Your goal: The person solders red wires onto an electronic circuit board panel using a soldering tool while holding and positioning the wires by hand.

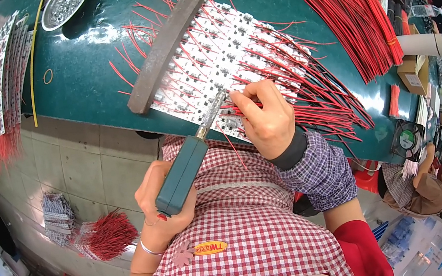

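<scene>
My left hand [154, 192] is wrapped round the green, boxy handle of a soldering iron [183, 174]. The iron's metal tip points up and right onto a white panel of small circuit boards [230, 47]. Close beside the tip, my right hand [268, 116] is closed in a pinch at the panel, on a red wire whose end is hidden by the fingers. Red and black wires [318, 79] fan out from the panel's right side, passing beyond my right hand. A dark bar [166, 53] lies slantwise across the panel's left part, with thin red wires poking out past it.
Bundled red wires [350, 22] lie at the table's right, a smaller bundle [394, 100] nearer. A metal dish [64, 5] stands at the far left; wired panels [1, 80] overhang the left edge. A small fan [407, 138] is at the right edge. Another person [428, 186] sits beyond it.
</scene>
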A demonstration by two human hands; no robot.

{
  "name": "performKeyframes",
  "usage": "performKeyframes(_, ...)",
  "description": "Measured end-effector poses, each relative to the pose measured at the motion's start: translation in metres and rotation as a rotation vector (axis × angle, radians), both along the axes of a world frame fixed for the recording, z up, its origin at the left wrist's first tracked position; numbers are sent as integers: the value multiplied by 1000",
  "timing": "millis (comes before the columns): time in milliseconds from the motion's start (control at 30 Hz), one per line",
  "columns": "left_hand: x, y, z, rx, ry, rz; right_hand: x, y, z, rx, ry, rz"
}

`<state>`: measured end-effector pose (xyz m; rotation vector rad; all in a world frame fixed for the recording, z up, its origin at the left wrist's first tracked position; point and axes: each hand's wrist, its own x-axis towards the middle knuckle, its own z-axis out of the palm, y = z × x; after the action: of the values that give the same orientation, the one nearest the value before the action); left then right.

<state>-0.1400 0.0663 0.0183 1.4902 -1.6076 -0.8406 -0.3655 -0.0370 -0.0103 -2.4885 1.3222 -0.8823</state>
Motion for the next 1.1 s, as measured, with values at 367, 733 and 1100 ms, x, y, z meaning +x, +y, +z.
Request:
performKeyframes(367,1,2,3,-68,-44,6,-1,0,0,8,12,0)
performKeyframes(733,2,6,1,14,-12,11,0,0,3,31,-10,11)
performKeyframes(1100,-1,4,6,-5,-9,0,2,0,2,0,15,20)
